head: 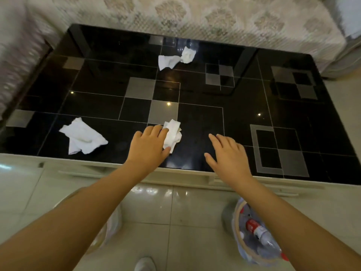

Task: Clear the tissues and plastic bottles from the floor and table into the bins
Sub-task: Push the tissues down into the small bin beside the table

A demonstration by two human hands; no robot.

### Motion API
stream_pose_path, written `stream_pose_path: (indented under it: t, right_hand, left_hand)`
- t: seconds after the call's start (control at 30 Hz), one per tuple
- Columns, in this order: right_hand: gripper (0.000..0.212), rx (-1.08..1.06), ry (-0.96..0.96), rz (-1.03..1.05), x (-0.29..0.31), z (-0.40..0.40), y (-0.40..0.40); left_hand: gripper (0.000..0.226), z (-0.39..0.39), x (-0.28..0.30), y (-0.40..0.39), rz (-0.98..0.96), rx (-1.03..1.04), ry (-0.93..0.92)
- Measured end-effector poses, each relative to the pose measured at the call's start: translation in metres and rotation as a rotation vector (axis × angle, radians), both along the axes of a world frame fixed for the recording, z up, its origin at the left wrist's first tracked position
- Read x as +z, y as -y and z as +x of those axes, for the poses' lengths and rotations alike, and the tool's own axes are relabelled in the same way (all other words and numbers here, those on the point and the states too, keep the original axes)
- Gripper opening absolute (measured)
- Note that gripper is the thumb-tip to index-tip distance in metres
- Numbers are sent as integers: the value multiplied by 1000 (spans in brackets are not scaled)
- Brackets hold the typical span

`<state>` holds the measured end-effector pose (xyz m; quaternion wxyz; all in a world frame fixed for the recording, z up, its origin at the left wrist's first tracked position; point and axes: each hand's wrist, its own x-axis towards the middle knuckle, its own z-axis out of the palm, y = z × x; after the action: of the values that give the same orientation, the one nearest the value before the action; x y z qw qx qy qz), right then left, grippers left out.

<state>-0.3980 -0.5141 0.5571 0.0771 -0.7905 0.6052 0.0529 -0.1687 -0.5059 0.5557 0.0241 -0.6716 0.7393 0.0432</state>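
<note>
Our left hand point(149, 145) grips a crumpled tissue point(172, 134) on the black table point(205, 122); right hand point(227, 153) hovers relaxed, fingers spread.

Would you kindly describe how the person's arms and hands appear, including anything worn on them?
Both forearms are bare as far as the picture shows, with no sleeves in view. The left hand and right hand wear no gloves, and no rings, watch or bracelets show.

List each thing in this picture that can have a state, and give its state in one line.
Left hand: fingers on the near tissue, gripping it.
Right hand: open, over the table, holding nothing.
Left tissue: crumpled, lying untouched.
Far tissue: crumpled, lying untouched.
Right bin: holds plastic bottles.
Left bin: mostly hidden behind the left arm.
</note>
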Motion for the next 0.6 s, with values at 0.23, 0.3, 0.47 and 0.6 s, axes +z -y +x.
stream_pose_path:
  t: [0.23, 0.3, 0.47, 0.6]
  right_hand:
    - [70, 80, -82, 140, -24, 72, 41]
    - [72, 88, -92, 188, -41, 86, 49]
    - [76, 130, -108, 257, -85, 116, 68]
    - [76, 137, -88, 294, -113, 135, 77]
  left_hand:
    - [62, 74, -25, 18, 30, 89, 11]
    - [62, 92, -39, 20, 51, 128, 6]
    - [62, 117, -75, 24, 94, 215, -10]
    - [62, 123, -96, 21, 80, 245, -4]
